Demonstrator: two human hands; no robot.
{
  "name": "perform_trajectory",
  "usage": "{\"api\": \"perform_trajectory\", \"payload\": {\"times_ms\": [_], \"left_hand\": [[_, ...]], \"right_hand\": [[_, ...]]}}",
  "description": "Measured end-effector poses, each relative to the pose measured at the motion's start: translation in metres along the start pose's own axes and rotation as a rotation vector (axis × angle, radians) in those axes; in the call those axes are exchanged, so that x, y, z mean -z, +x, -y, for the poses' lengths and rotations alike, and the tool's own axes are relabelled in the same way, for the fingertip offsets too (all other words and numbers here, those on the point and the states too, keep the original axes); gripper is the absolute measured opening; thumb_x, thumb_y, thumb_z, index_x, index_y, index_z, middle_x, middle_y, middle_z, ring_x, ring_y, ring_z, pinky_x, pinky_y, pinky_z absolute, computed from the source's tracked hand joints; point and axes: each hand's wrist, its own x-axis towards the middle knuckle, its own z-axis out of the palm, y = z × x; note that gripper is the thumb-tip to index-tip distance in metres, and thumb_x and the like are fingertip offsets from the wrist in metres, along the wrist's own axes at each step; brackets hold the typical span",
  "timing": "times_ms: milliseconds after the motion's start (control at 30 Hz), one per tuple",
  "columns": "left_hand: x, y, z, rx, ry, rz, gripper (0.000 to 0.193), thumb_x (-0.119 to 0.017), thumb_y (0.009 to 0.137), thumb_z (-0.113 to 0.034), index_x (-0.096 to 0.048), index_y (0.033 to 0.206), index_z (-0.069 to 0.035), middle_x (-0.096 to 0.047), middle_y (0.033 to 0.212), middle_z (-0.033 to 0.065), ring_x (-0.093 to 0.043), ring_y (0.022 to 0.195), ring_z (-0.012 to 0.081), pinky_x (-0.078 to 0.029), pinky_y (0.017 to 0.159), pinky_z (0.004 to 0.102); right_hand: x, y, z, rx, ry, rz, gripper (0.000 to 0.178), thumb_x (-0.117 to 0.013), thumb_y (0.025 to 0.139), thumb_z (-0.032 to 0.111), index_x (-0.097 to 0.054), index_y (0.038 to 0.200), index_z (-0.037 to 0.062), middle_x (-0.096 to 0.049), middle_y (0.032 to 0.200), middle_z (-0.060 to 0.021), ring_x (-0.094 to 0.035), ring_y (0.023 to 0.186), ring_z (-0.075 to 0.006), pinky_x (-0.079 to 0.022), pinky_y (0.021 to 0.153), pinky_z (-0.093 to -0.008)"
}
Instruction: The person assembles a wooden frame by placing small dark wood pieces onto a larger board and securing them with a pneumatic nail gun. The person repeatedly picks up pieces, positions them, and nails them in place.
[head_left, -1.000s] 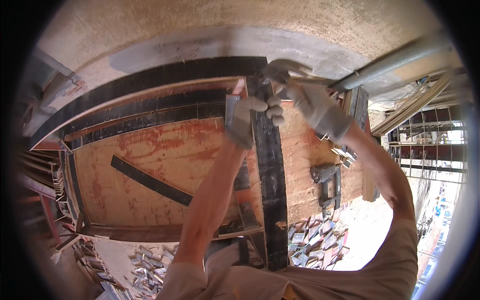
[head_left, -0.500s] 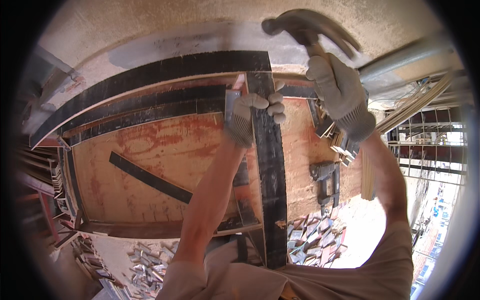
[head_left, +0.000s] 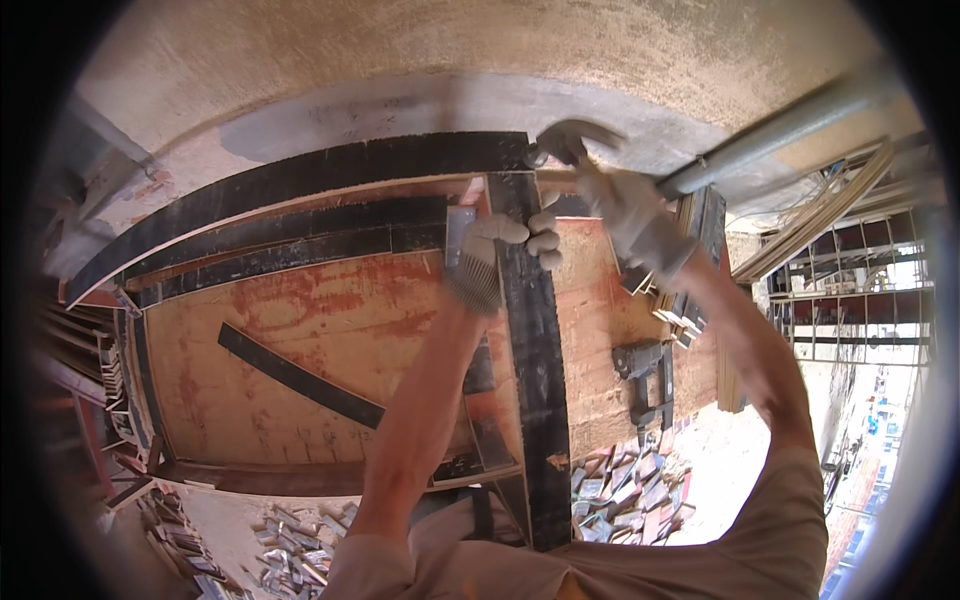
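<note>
My left hand (head_left: 488,258), in a knitted work glove, grips a long black-faced board (head_left: 538,390) near its far end, fingers over the right edge. That board runs from my body to the right end of a curved black-faced strip (head_left: 330,176). In my gloved right hand (head_left: 632,218) is a claw hammer (head_left: 577,142), held by the handle and blurred by motion. The hammer's striking face is at the strip's right end, close to where the two boards meet; whether it touches cannot be made out.
A reddish wooden panel (head_left: 270,410) lies below, with a loose black strip (head_left: 300,375) on it. A nail gun (head_left: 645,375) rests right of the board. Wood offcuts (head_left: 635,490) litter the floor. A metal pipe (head_left: 780,135) and bundled strips (head_left: 825,220) are at the right.
The hammer and my right hand have swung down and left, from raised to the end of the curved strip. My left hand keeps its grip on the board.
</note>
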Motion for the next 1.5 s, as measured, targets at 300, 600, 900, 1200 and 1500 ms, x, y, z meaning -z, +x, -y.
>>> {"api": "perform_trajectory", "payload": {"times_ms": [300,600,900,1200,1500], "left_hand": [[-0.006,-0.001,0.003,0.000,-0.050,-0.039,0.061,-0.063,0.075,0.000,-0.061,0.136,0.002,-0.051,0.093,0.0025,-0.049,0.078,0.0180,-0.044,0.076,0.0373],[-0.004,-0.001,0.004,-0.048,0.050,-0.080,0.057,-0.064,0.076,-0.001,-0.062,0.133,0.001,-0.049,0.089,0.0020,-0.049,0.079,0.0183,-0.043,0.076,0.0370],[-0.011,-0.001,0.011,-0.122,-0.017,-0.024,0.056,-0.061,0.099,-0.046,-0.064,0.134,-0.002,-0.068,0.110,0.0170,-0.063,0.086,0.0253,-0.051,0.075,0.0400],[-0.020,-0.002,0.017,-0.145,0.006,-0.018,0.072,-0.062,0.094,-0.069,-0.066,0.136,-0.010,-0.070,0.122,0.0205,-0.064,0.094,0.0261,-0.053,0.078,0.0399],[0.035,-0.137,0.071,-0.343,0.701,-0.726,0.039,-0.055,0.109,-0.037,-0.066,0.124,-0.002,-0.071,0.119,0.0150,-0.068,0.106,0.0245,-0.056,0.092,0.0384]], "right_hand": [[0.001,0.021,0.004,0.187,-0.088,-0.098,0.036,-0.049,0.111,0.030,-0.069,0.111,0.0001,-0.058,0.065,-0.0005,-0.053,0.053,-0.0078,-0.044,0.042,-0.0274],[-0.002,0.030,0.003,0.319,-0.162,-0.250,0.063,-0.037,0.111,0.055,-0.064,0.084,0.0039,-0.060,0.064,-0.0054,-0.054,0.050,-0.0124,-0.046,0.044,-0.0261],[-0.001,0.019,0.009,-0.076,0.085,-0.078,0.072,-0.036,0.109,0.064,-0.065,0.086,0.0025,-0.064,0.067,-0.0096,-0.063,0.064,-0.0147,-0.052,0.062,-0.0374],[-0.031,0.017,-0.037,0.050,0.200,-0.202,0.061,-0.046,0.110,0.054,-0.070,0.099,-0.0008,-0.065,0.070,-0.0132,-0.059,0.060,-0.0189,-0.048,0.057,-0.0365],[-0.238,-0.134,-0.180,-0.204,0.109,-0.253,0.036,-0.065,0.099,0.041,-0.058,0.105,0.0070,-0.071,0.086,-0.0232,-0.069,0.082,-0.0465,-0.053,0.072,-0.0572]]}}
